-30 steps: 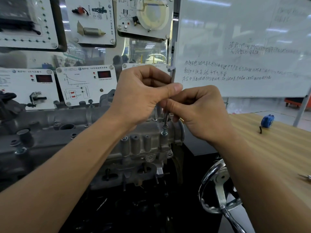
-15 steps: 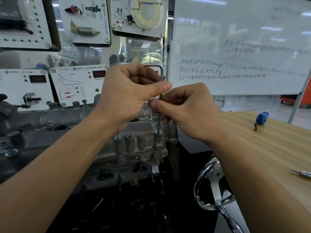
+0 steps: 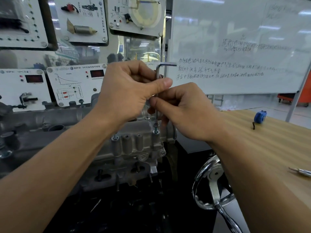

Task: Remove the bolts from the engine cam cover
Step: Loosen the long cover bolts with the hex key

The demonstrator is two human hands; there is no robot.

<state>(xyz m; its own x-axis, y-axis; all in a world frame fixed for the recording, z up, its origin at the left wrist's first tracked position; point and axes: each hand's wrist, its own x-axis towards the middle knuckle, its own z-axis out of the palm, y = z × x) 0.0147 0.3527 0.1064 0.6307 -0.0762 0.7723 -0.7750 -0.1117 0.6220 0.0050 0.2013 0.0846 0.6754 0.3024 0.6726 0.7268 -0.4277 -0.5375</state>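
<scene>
L hand [image 3: 131, 91], just off centre at 11 o'clock: fingers curled tight, thumb laid flat across to the right. It pinches the hex key [image 3: 157, 73] high on its long shaft, right under the bend. Short arm of key sticks out toward 3 o'clock, above the thumb. R hand [image 3: 188, 111] touches the L at its 4 o'clock. Also curled; thumb tip + forefinger pinch the same shaft lower down. Its other fingers are tucked behind, can't see them properly. Neither hand open at all.

Shaft stands approx upright, tip down in the bolt [image 3: 156, 127], at 6 o'clock from the R thumb. Bolt head sits raised off its boss w/ thread showing, at the right end of the cam cover [image 3: 138, 140]. Second bolt [image 3: 115, 137] at 9 o'clock from it, also raised, just beside the L wrist.

Room: cover's right end drops off just past the bolt. Dark gap there, then the table [image 3: 277, 157] from 3 to 5 o'clock. Tape measure [image 3: 260, 116] well apart at 3 o'clock; metal tool [image 3: 301, 172] by the frame edge at 4. Chrome handwheel [image 3: 213, 182] below R wrist at 5 o'clock, near the forearm. Behind the hands at 12 o'clock: instrument panels [image 3: 75, 84] + whiteboard [image 3: 235, 39]. Key's short arm overlaps the board's edge in view; depth betw. them can't tell.
</scene>
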